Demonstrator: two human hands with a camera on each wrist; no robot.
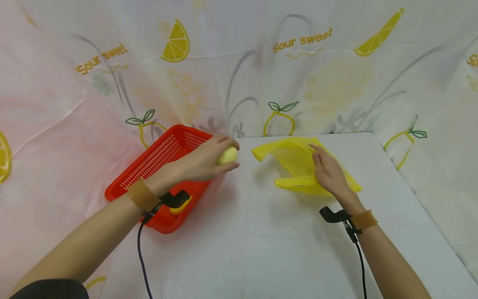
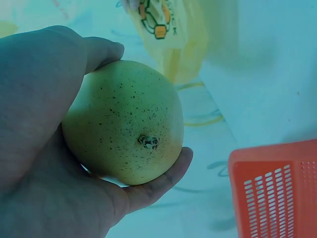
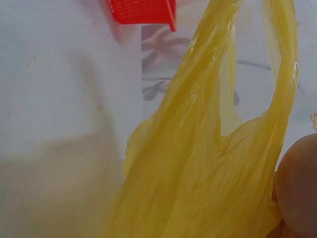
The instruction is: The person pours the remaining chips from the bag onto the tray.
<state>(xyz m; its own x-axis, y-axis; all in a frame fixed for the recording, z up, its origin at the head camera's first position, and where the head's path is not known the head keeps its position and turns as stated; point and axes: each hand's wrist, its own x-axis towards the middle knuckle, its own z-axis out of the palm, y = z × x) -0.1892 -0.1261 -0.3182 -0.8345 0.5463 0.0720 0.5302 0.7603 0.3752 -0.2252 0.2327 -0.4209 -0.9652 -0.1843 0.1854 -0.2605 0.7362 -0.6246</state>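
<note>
My left hand grips a round, pale yellow-green pear beside the right rim of a red plastic basket. In the left wrist view the pear shows dark speckles and a dried brown end, with thumb and fingers curled round its sides. Across the table, my right hand holds a thin yellow plastic bag by its side. The right wrist view shows the bag hanging creased, with its loop handles at the top; most of that hand lies outside the view.
Inside the basket's near end sits a yellow item, partly hidden by the left wrist camera. A white table lies under everything, backed by a lemon-printed cloth. Cables trail from both wrist cameras.
</note>
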